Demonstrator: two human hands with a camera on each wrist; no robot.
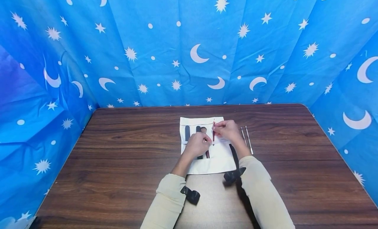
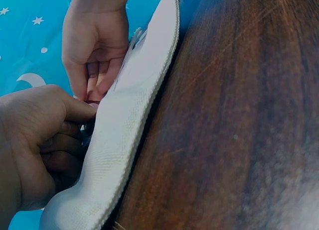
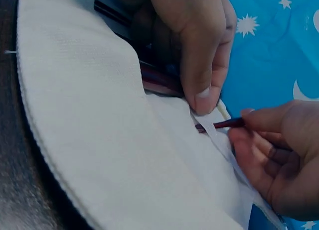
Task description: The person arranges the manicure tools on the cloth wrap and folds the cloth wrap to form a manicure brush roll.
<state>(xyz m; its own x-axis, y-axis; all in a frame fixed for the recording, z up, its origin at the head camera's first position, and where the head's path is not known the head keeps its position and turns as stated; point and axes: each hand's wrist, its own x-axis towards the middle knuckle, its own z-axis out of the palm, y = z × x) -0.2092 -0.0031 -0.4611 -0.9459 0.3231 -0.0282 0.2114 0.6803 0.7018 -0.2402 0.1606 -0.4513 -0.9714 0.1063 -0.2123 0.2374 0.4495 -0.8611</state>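
Note:
A white cloth brush roll (image 1: 220,156) lies unfolded on the table, a white elastic strap (image 3: 208,128) running across it. My right hand (image 1: 227,130) pinches a thin dark-red brush (image 1: 214,136) upright over the roll's right part. In the right wrist view, the lower end of this brush (image 3: 227,123) passes under the strap. My left hand (image 1: 198,144) pinches the strap just left of it, thumb against forefinger. Under and beside my left hand, a brush with a fluffy head (image 1: 203,130) and dark flat tools (image 1: 187,133) lie in the roll, partly covered.
Two slim metal tools (image 1: 249,140) lie on the dark wood table (image 1: 127,163), right of the roll. A dark strap (image 1: 234,153) runs by the roll's right edge, partly behind my right forearm. Blue curtain (image 1: 165,71) with moons and stars surrounds the table's back and sides.

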